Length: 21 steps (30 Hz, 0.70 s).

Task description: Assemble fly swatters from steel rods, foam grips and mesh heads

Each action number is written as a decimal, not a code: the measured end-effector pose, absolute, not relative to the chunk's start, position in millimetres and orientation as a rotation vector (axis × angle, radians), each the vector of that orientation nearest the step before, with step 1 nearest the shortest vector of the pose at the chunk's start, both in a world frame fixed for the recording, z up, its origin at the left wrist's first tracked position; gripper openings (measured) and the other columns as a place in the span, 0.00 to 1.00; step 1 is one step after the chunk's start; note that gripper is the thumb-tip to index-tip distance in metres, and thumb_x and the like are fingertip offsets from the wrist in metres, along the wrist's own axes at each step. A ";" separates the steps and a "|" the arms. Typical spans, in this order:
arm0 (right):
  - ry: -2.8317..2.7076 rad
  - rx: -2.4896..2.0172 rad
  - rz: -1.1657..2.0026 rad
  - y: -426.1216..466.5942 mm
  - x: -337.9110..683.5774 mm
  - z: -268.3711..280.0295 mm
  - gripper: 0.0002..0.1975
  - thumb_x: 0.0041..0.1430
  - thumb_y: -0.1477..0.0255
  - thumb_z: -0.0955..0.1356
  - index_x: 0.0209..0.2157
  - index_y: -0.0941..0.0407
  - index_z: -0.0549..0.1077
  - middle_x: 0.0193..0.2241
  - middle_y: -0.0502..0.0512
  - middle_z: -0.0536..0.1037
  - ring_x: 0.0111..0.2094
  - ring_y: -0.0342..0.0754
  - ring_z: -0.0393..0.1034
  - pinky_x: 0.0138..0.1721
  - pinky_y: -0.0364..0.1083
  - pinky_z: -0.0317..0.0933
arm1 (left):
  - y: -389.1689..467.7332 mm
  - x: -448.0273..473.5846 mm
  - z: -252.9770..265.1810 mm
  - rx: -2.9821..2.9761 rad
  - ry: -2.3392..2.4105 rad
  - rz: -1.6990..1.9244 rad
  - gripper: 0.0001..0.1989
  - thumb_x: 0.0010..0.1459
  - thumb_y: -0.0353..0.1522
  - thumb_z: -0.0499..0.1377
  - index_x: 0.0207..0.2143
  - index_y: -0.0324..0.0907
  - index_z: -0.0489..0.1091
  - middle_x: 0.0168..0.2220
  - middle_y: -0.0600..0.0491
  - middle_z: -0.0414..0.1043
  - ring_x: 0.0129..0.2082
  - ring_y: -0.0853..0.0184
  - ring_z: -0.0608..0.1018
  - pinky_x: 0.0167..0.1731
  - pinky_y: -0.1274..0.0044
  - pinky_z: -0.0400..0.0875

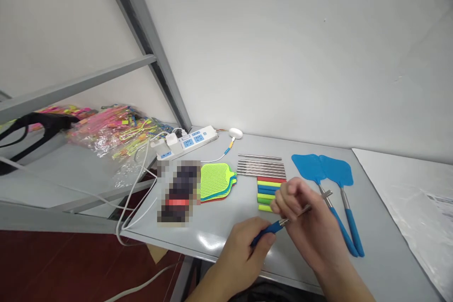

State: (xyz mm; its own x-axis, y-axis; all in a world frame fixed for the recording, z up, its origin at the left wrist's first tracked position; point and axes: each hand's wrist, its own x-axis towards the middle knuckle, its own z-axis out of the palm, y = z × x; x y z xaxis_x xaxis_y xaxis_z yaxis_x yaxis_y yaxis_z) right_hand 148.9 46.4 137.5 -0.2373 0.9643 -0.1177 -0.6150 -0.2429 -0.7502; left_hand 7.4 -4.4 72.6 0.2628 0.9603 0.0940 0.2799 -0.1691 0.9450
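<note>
Both hands are together over the near part of the table. My left hand (pixel 242 247) is wrapped round a blue handle sleeve (pixel 272 229). A thin metal rod (pixel 326 195) runs from the sleeve's end up through the fingers of my right hand (pixel 314 233), which are closed on it. Just beyond lie several coloured handle sleeves (pixel 269 189) in red, yellow, blue and green, partly hidden by the right hand. Behind those sits a row of metal rods (pixel 261 168). Two blue fly swatters (pixel 350 219) lie right of my hands. Perforated swatter heads (pixel 215 180), yellow-green uppermost, are stacked to the left.
A pixelated dark object (pixel 180 193) lies left of the heads. A power strip (pixel 193 140) with plugs and a small white device (pixel 235 133) stand by the wall. White cables hang over the left edge. White plastic sheeting (pixel 403 203) covers the right side; bagged items (pixel 109 127) fill a shelf.
</note>
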 end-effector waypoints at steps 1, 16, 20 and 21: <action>-0.619 -0.673 1.755 47.1 149.1 143.4 0.15 0.65 0.63 0.63 0.26 0.55 0.68 0.17 0.42 0.52 0.20 0.40 0.47 0.27 0.43 0.57 | -4.3 8.6 73.5 1.565 1.155 0.982 0.12 0.65 0.38 0.52 0.35 0.41 0.70 0.28 0.54 0.68 0.28 0.69 0.68 0.31 0.77 0.60; -0.623 -0.501 1.787 32.0 100.7 136.9 0.22 0.65 0.54 0.59 0.23 0.52 0.63 0.12 0.42 0.48 0.16 0.42 0.50 0.17 0.40 0.52 | -2.5 12.1 110.9 0.179 0.677 1.475 0.23 0.66 0.48 0.45 0.32 0.40 0.69 0.25 0.53 0.66 0.26 0.68 0.70 0.23 0.80 0.67; -0.736 -0.424 1.716 25.9 91.7 138.0 0.23 0.67 0.56 0.59 0.22 0.54 0.61 0.12 0.40 0.48 0.15 0.38 0.42 0.25 0.41 0.55 | -2.3 7.2 120.3 0.179 0.613 1.568 0.22 0.65 0.47 0.48 0.30 0.40 0.68 0.23 0.54 0.64 0.25 0.70 0.68 0.24 0.82 0.66; -0.761 -0.419 1.715 24.2 90.4 138.1 0.22 0.67 0.57 0.59 0.22 0.54 0.61 0.12 0.40 0.49 0.16 0.38 0.42 0.25 0.41 0.55 | -2.1 6.5 121.1 0.163 0.612 1.581 0.21 0.64 0.47 0.50 0.29 0.40 0.68 0.22 0.55 0.63 0.24 0.71 0.67 0.24 0.83 0.66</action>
